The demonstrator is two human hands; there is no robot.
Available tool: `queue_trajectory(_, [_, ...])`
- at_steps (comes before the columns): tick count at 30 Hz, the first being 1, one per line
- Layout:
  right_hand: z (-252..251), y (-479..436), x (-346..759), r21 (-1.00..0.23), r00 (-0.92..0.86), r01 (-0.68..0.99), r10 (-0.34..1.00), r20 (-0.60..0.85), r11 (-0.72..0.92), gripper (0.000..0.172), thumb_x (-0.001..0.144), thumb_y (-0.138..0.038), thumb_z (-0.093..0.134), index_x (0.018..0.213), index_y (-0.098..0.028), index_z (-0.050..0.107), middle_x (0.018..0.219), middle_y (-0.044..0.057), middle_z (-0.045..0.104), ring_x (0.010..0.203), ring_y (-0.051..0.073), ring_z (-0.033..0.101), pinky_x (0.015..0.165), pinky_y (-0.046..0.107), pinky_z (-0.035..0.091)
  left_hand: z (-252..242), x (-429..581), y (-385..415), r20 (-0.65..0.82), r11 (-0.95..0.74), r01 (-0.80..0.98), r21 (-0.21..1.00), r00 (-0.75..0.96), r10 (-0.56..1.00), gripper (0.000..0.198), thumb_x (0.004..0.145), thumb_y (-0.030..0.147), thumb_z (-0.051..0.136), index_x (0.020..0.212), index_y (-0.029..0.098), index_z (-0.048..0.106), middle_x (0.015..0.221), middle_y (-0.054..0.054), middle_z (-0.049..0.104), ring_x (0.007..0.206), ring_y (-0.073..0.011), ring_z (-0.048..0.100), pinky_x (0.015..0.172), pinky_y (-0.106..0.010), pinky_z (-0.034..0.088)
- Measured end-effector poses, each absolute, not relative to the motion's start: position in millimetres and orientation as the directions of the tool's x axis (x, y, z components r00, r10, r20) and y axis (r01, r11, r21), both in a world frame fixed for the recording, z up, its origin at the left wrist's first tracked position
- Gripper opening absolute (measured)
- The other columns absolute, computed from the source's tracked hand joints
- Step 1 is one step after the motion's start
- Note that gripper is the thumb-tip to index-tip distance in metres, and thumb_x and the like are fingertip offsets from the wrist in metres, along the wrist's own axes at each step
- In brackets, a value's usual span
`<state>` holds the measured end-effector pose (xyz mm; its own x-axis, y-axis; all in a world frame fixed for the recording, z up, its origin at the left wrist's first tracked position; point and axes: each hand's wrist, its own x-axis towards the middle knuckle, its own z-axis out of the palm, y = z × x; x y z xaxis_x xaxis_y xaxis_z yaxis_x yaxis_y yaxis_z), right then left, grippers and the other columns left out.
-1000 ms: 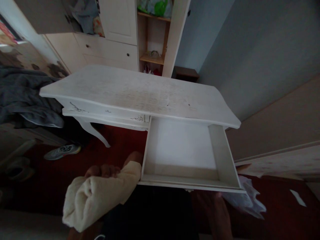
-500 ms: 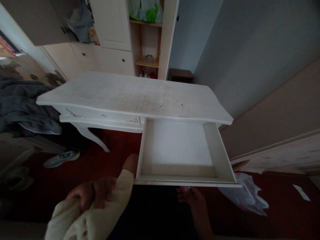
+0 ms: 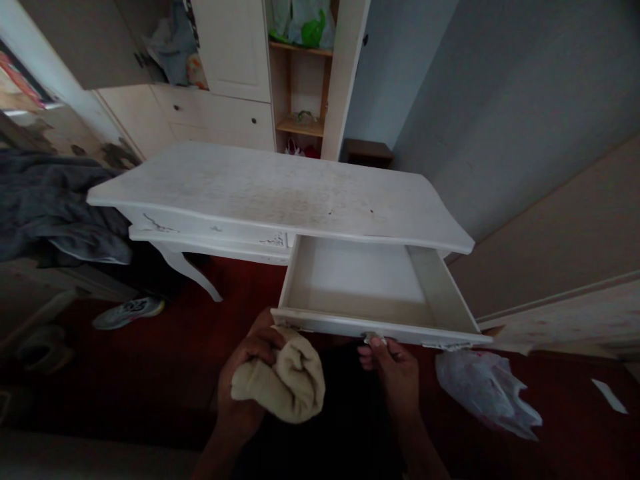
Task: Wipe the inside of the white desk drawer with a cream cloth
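Observation:
A white desk [image 3: 240, 180] with a worn, stained top stands in front of me, its right drawer [image 3: 360, 277] pulled out and bare inside. My left hand [image 3: 250, 367] grips a bunched beige cloth [image 3: 285, 383], just below the left end of the drawer front. Fingers of my right hand [image 3: 393, 367] close around the small ornate knob [image 3: 374, 337] in the middle of the drawer front. Carved trim shows along that front edge.
A plastic bag [image 3: 487, 393] lies on the dark red floor to the right. On the left are a sneaker [image 3: 129, 313] and a heap of grey clothing [image 3: 55, 207]. Behind the desk stands a cream wardrobe [image 3: 230, 53] with open shelves, and a grey wall [image 3: 500, 100] rises at right.
The drawer's front edge sits higher in view, nearer the desk, and its front face now shows. My left hand and the cloth have swung right, towards the drawer. My right hand rose with the knob.

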<state>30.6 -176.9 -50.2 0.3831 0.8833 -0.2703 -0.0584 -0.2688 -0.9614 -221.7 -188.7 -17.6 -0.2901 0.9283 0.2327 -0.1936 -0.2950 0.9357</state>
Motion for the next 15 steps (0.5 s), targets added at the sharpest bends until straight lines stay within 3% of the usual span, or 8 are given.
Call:
queue_trajectory(3, [-52.5, -159.5, 32.3, -0.964, 0.376, -0.085, 0.888, -0.264, -0.251, 0.050, 0.071, -0.063, 0.079, 0.080, -0.014, 0.076, 0.068, 0.009, 0.076, 0.054, 0.020, 0.069, 0.053, 0.031, 0.059, -11.3, -204.3, -167.5, 0.266, -0.300, -0.056, 0.952, -0.329, 0.906, 0.017, 0.067, 0.026, 0.077, 0.080, 0.024, 0.067, 0.095, -0.005, 0.071, 0.085, -0.0226, 0.067, 0.071, -0.033, 0.056])
queue_trajectory(7, [-52.6, -136.9, 31.2, -0.965, 0.361, -0.114, 0.896, -0.260, -0.234, 0.049, 0.071, -0.061, 0.080, 0.081, -0.014, 0.075, 0.067, 0.008, 0.076, 0.055, 0.018, 0.068, 0.054, 0.029, 0.058, -21.4, -187.2, -140.7, 0.315, -0.257, 0.183, 0.949, -0.492, 0.811, 0.032, 0.068, 0.016, 0.070, 0.099, 0.023, 0.066, 0.101, -0.004, 0.071, 0.086, -0.0203, 0.067, 0.075, -0.032, 0.056])
queue_trajectory(11, [-52.2, -113.7, 26.2, -0.966, 0.341, -0.147, 0.906, -0.251, -0.212, 0.050, 0.069, -0.061, 0.081, 0.082, -0.014, 0.074, 0.067, 0.007, 0.075, 0.053, 0.017, 0.067, 0.052, 0.028, 0.057, -42.2, -161.9, -117.3, 0.476, -0.345, 0.343, 0.873, -0.451, 0.755, 0.028, 0.068, 0.015, 0.071, 0.093, 0.024, 0.063, 0.108, -0.005, 0.069, 0.102, -0.0246, 0.064, 0.092, -0.042, 0.052])
queue_trajectory(15, [-50.6, -94.5, 21.4, -0.967, 0.335, -0.183, 0.914, -0.230, -0.177, 0.053, 0.067, -0.064, 0.081, 0.083, -0.014, 0.073, 0.066, 0.006, 0.075, 0.053, 0.017, 0.067, 0.051, 0.028, 0.057, -52.9, -128.0, -97.4, 0.515, -0.361, 0.382, 0.851, -0.470, 0.717, 0.028, 0.069, 0.009, 0.065, 0.093, 0.024, 0.060, 0.106, -0.005, 0.066, 0.103, -0.0239, 0.061, 0.094, -0.043, 0.048])
